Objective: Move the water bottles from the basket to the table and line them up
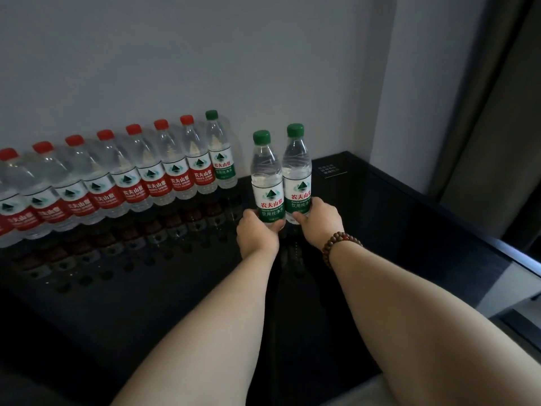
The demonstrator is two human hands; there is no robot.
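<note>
Left green-capped clear plastic water bottle [268, 183] gripped low by left hand [257, 232], right twin bottle [297, 177] by right hand [320, 221], frame centre. Risk judged: lined-up bottle row [152, 183] at left clipped during placement, toppled domino-fashion on glossy black surface [146, 303].

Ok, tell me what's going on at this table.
A person is lining up water bottles on the dark table along the wall. A row of red-capped bottles stands there, with a green-capped bottle at its right end. The left hand grips another green bottle low down and the right hand grips a third green bottle, both upright and side by side just right of the row.
</note>
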